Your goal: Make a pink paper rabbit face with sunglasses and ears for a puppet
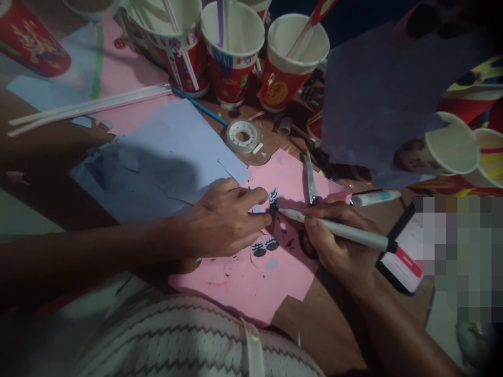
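Observation:
In my right hand (pixel 334 235) is a grey marker (pixel 353 234) with a black band and a red end. Its tip points left, touching or very close to a small dark-marked paper piece (pixel 274 199). My left hand (pixel 231 220) rests on the pink paper (pixel 243 288), thumb and fingers pinching at that small piece, whose lower part they partly hide. Just below lie paper eyes (pixel 265 247) with black pupils and zigzag lashes. Scissors (pixel 310 180) lie by my right hand, blades pointing away, handles partly covered.
Red-and-white paper cups (pixel 236 63) holding straws stand at the back. Near them lies a tape roll (pixel 242 136). Blue paper (pixel 157 157) spreads left, below white straws (pixel 90 107). At right are a capped pen (pixel 375 197), a phone-like object (pixel 401 275) and a tilted cup (pixel 451 144).

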`<state>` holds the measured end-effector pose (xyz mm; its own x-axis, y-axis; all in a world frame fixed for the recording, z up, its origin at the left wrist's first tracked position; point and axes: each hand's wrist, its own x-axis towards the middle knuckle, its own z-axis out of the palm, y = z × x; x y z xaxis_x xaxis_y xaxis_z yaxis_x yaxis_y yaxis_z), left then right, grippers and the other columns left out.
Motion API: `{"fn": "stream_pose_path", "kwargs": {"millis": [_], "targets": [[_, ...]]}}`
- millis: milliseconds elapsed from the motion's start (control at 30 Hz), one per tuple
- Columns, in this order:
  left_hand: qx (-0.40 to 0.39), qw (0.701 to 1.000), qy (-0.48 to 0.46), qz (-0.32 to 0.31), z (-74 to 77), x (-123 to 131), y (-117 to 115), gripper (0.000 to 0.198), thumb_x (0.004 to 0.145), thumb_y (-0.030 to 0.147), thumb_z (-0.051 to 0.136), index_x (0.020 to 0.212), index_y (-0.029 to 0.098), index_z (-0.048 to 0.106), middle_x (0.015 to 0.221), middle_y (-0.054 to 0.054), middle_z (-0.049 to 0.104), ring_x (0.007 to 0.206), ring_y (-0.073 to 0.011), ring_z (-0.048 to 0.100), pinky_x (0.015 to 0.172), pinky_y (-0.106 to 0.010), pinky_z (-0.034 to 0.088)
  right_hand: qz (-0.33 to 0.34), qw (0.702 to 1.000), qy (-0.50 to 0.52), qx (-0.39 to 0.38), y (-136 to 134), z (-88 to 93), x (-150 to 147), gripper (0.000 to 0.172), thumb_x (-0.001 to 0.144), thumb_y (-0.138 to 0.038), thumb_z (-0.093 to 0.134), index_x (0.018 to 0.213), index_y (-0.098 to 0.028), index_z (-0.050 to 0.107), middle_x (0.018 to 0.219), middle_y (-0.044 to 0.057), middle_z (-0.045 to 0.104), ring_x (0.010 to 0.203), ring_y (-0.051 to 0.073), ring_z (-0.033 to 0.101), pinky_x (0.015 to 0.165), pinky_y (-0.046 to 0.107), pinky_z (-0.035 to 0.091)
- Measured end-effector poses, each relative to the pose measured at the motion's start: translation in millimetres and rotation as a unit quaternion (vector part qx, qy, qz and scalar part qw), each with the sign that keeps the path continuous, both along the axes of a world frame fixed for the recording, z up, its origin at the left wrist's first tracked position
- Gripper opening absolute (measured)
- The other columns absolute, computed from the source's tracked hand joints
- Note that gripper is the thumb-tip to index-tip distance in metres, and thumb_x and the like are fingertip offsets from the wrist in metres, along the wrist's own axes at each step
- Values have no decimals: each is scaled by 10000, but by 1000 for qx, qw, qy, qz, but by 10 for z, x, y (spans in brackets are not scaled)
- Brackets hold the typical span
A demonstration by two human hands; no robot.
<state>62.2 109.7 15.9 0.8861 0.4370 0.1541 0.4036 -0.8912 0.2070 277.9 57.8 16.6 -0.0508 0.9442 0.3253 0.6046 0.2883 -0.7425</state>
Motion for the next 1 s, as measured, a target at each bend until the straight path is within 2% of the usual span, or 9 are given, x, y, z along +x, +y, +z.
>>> {"fn": "stream_pose_path", "kwargs": {"millis": [167,333,433,1000], "targets": [[0,1000,0,-2,6,0,4,250,903,283,407,1007,219,625,1034,-93,583,828,-187,564,745,-350,381,26,1000,8,8,30,17,-22,130,730,-75,600,719,-205,606,617,-24,609,550,129,547,598,319,455],[-5,1000,9,-7,10,-2,10,257,906,278,396,997,218,629,1037,-94,583,819,-191,560,738,-353,383,27,999,-15,-10,40,56,-49,90,736,-106,604,723,-195,601,622,-17,639,518,118,549,480,266,412],[-9,1000,6,-3,11,-2,8,258,907,286,397,1015,224,622,1045,-92,581,826,-191,561,739,-352,380,34,999,-27,-13,39,60,-48,106,738,-103,602,706,-203,589,598,-28,624,501,114,539,459,259,399],[-7,1000,-2,2,15,5,0,251,900,284,412,1005,215,629,1022,-87,584,819,-173,558,767,-337,386,-26,999,17,-30,-23,-28,29,105,789,-153,615,755,-252,611,632,-28,588,578,142,533,551,304,435]]}}
